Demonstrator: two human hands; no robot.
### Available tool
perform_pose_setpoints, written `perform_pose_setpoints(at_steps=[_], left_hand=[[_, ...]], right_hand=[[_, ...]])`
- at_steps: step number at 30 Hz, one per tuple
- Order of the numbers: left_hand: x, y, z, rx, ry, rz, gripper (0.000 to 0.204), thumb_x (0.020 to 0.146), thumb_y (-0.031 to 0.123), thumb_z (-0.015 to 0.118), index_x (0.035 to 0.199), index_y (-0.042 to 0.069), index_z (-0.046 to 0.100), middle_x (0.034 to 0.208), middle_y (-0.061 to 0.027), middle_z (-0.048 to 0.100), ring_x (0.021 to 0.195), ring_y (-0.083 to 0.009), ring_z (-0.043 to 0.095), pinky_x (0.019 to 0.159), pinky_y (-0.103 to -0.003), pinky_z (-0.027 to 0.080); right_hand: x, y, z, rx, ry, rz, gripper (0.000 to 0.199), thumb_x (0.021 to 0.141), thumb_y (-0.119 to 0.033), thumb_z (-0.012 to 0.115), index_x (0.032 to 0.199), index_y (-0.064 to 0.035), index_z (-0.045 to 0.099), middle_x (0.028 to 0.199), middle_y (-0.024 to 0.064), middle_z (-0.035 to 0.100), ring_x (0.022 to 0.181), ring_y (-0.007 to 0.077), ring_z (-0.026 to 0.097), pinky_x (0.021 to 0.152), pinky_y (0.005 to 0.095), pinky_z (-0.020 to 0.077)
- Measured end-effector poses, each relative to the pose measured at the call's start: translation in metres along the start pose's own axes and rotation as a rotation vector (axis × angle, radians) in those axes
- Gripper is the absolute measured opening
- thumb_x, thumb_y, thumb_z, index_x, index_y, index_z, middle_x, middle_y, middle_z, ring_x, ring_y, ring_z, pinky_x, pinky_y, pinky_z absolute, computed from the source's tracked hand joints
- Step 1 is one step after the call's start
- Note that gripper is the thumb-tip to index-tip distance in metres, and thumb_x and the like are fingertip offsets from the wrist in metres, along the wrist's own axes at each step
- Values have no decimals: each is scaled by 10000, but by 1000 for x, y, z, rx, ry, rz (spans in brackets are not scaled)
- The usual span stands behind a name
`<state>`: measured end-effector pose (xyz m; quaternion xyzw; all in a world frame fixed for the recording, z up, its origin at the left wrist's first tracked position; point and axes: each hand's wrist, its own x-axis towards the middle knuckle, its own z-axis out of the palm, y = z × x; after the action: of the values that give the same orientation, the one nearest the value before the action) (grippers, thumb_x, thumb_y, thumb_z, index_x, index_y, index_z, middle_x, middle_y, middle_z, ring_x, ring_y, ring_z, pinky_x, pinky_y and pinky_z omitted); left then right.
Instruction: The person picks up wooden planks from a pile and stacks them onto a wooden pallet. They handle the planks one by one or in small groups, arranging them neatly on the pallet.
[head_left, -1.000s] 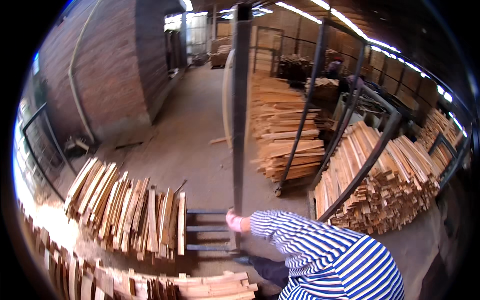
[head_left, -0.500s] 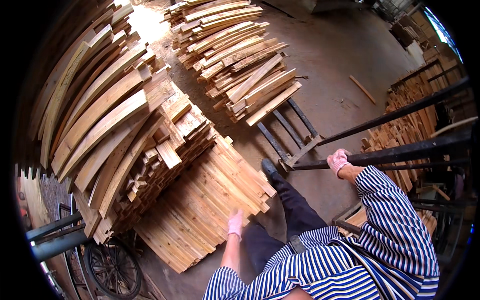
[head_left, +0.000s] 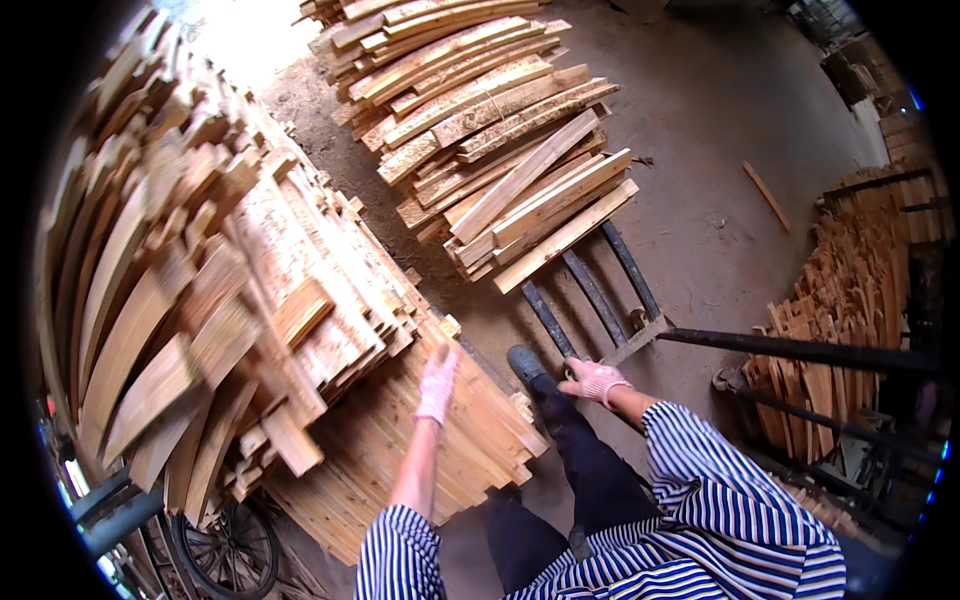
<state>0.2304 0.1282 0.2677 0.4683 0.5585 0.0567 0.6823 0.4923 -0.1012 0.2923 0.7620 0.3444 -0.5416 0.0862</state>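
Note:
My left hand [head_left: 438,384], in a pink glove, is open over a flat layer of planks [head_left: 390,440], with its fingers pointing away from me. Whether it touches the wood is hard to tell. To its left rises a tall stack of loose, rough-cut planks [head_left: 150,370]. My right hand [head_left: 597,383], also gloved in pink, is curled at the near corner of a black metal cart frame [head_left: 640,342], with its thumb toward the left. The arm hides part of the bar there.
Another load of planks [head_left: 500,130] lies on the frame's dark rails [head_left: 585,283]. More upright wood pieces [head_left: 830,330] are stacked at the right. A spoked wheel [head_left: 230,550] stands at lower left. One thin stick [head_left: 766,197] lies on the floor.
My right hand has moved left along the frame to its corner. My left hand has lifted away from the planks' near edge and moved forward and left. The view has shifted.

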Motion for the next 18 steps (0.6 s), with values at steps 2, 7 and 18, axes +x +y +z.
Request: perform_pose_setpoints(at_steps=[2, 7, 18], left_hand=[[66, 35, 7, -55, 12, -47, 883, 961, 507, 683, 1548, -63, 351, 1590, -220, 410, 1483, -300, 381, 1228, -383, 295], [205, 111, 46, -8, 50, -101, 1056, 877, 700, 672, 1568, -23, 336, 1614, -208, 376, 1490, -308, 353, 1221, -418, 279], [265, 99, 126, 98, -179, -29, 878, 908, 721, 568, 1420, 8, 559, 1383, -194, 586, 1238, -268, 572, 990, -484, 488]], right_hand=[[41, -15, -12, 358, 116, -24, 880, 883, -573, 684, 1518, -30, 408, 1337, 326, 607, 1249, 435, 601, 1039, 469, 469], [158, -11, -89, 917, 285, 116, 1014, 860, -497, 707, 1589, 37, 247, 1511, 315, 472, 1400, 405, 484, 1164, 410, 386], [330, -7, -176, 1518, 522, 254, 1213, 803, -618, 792, 1636, -77, 96, 1583, 218, 384, 1461, 340, 374, 1190, 553, 339]])
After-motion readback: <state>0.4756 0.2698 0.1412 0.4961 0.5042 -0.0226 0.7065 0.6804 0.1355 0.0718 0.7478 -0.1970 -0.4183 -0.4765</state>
